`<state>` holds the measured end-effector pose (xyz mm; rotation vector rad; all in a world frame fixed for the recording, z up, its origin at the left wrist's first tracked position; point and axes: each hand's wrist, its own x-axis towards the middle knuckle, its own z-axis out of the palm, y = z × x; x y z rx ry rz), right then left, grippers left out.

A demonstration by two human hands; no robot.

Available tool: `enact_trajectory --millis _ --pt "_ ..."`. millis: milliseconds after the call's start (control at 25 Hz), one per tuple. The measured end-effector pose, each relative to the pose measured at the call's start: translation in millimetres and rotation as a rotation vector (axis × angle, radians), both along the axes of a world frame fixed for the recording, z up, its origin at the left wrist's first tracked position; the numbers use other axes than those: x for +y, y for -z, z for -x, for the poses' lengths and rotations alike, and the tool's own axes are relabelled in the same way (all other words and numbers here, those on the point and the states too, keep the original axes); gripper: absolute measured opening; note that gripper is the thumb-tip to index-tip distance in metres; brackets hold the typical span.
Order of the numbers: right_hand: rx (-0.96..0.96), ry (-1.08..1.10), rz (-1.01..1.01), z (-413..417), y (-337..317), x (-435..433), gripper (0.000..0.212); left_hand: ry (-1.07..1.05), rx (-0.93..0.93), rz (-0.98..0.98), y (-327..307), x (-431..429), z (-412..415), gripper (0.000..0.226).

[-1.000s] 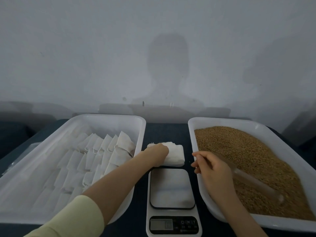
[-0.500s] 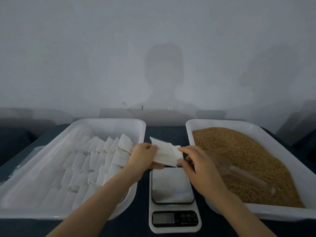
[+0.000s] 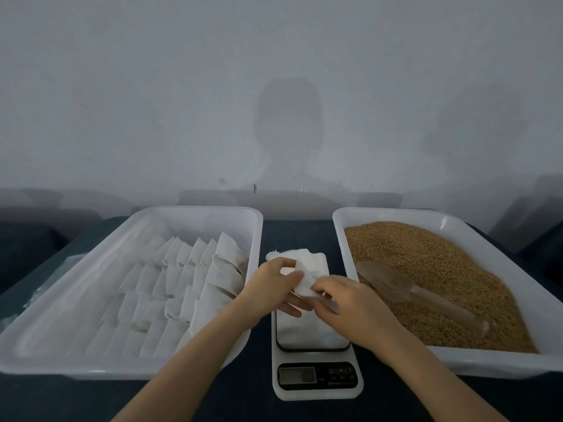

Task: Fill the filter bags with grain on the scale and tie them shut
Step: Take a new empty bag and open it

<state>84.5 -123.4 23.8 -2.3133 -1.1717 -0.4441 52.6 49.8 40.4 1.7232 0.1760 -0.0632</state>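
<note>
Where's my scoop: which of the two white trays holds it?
The tray on the right, filled with brown grain: the clear scoop lies on the grain. The left tray holds white filter bags.

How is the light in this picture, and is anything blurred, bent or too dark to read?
Head view: dim, grey light, likely from behind, since a head-shaped shadow falls on the wall. Head view: the wide lens bows the left tray and right tray rims. Head view: the left hand and right hand holding the bag look slightly soft; the display on the scale is unreadable.
</note>
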Motion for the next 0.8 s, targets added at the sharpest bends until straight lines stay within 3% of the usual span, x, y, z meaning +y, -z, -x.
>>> enact_trajectory --millis 240,480,800 --pt "0.079 -0.007 -0.123 -4 -1 0 0.013 0.06 -0.118 -0.045 3 1 3 0.061" --pt "0.09 -0.007 -0.163 -8 -1 -3 0.011 0.08 -0.148 -0.203 10 0 1 0.031" --pt "0.303 0.028 -0.226 -9 -2 -2 0.01 0.009 -0.222 -0.247 14 0 -1 0.033"
